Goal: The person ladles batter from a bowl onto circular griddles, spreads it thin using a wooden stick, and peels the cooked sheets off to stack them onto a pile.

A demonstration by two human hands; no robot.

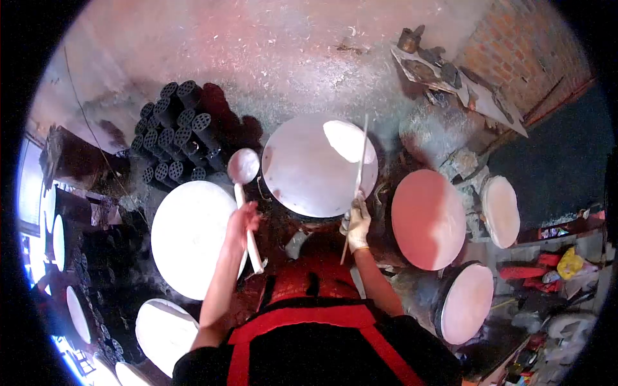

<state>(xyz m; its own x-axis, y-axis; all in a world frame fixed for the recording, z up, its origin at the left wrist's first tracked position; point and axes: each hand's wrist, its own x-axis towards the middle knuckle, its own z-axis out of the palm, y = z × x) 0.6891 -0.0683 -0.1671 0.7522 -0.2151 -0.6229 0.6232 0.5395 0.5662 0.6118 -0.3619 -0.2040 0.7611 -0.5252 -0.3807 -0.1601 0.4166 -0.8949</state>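
Note:
My left hand (242, 222), bare and a little blurred, is closed round the pale handle of a ladle (243, 166). Its round bowl points away from me, between a white disc and the stacked briquettes. A thin stick (364, 151) is gripped in my right hand (358, 225), which wears a light glove. The stick slants upward across the right edge of a large round pale disc (309, 174) in front of me. Bright light falls on part of that disc. Whether the stick touches its surface I cannot tell.
Honeycomb coal briquettes (167, 138) are stacked at back left. More round discs stand around me: a white one (190, 238) at left, a reddish-lit one (428, 219) at right, several beyond. A board with dark objects (431, 71) is at back right.

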